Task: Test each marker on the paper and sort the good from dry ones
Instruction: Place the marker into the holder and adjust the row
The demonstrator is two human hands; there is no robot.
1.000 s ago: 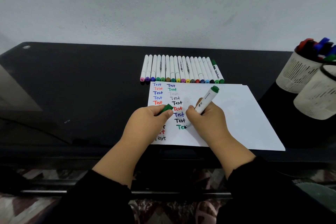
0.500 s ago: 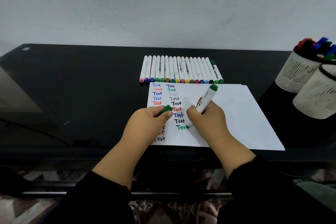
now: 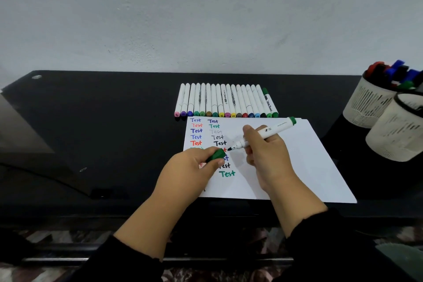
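Marker lifted off the sheet and swung toward its cap

The right hand (image 3: 265, 155) has raised the white-barrelled green marker (image 3: 263, 134) from the white sheet of paper (image 3: 297, 162), where its tip was writing a second ago; the barrel now lies nearly level, tip pointing left. That tip sits just beside the green plastic cap (image 3: 216, 154) pinched in the left hand (image 3: 192, 171), which has moved slightly up. The green word "Test" (image 3: 227, 173) is now uncovered and complete

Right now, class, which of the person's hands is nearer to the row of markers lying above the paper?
Right. The right hand, gripping the uncapped green marker, is just below the row of markers. The left hand, pinching the green cap, sits lower, farther from the row.
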